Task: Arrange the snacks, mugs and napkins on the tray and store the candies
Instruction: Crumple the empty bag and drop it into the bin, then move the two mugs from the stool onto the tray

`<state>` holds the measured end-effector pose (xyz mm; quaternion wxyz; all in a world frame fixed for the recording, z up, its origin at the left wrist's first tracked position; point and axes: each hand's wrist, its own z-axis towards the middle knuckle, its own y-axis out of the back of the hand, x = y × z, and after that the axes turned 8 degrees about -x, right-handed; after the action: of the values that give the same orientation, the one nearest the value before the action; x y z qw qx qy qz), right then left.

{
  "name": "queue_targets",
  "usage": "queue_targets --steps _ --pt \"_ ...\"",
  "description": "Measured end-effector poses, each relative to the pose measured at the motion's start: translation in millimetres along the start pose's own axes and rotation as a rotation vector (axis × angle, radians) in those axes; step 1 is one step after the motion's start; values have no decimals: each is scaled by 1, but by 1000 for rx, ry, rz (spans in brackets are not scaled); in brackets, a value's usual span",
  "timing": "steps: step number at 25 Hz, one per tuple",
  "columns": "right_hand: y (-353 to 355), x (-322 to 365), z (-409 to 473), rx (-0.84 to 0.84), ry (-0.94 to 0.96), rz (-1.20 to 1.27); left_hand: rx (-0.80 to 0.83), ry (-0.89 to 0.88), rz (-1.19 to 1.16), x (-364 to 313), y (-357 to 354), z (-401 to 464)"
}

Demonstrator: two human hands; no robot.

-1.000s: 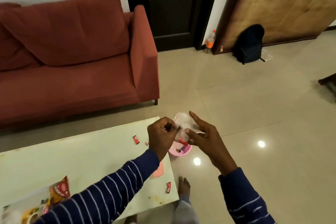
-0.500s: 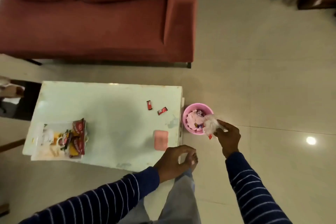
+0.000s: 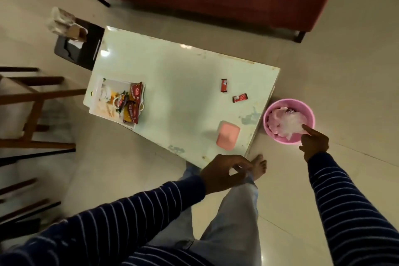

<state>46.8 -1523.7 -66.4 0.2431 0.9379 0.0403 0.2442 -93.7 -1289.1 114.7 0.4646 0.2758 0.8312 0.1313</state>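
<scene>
Pink bin [image 3: 272,114]: on the floor beside the table [image 3: 183,84] corner; holds crumpled clear plastic wrap [image 3: 288,124] and a dark wrapper.
Right hand [image 3: 314,143]: at the bin rim, index finger extended onto the plastic.
Left hand [image 3: 224,171]: loosely curled, holding nothing visible.
Tray [image 3: 101,95]: table's left end, carrying red snack packets [image 3: 131,103].
Two red candies [image 3: 224,85], [image 3: 240,98]: loose on the table.
Pink box [image 3: 228,138]: near table edge.
</scene>
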Motion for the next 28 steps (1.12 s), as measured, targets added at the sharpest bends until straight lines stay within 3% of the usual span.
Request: queue_targets --steps 9,13,20,28 --pt "34 24 -104 67 98 81 -24 -44 -21 5 45 -50" --pt "19 30 -169 85 156 71 -109 -40 -68 12 92 -79" --pt "-61 46 -292 110 267 89 -296 -123 4 92 223 -133" --pt "-161 54 -424 -9 517 16 -554 -378 211 173 363 -177"
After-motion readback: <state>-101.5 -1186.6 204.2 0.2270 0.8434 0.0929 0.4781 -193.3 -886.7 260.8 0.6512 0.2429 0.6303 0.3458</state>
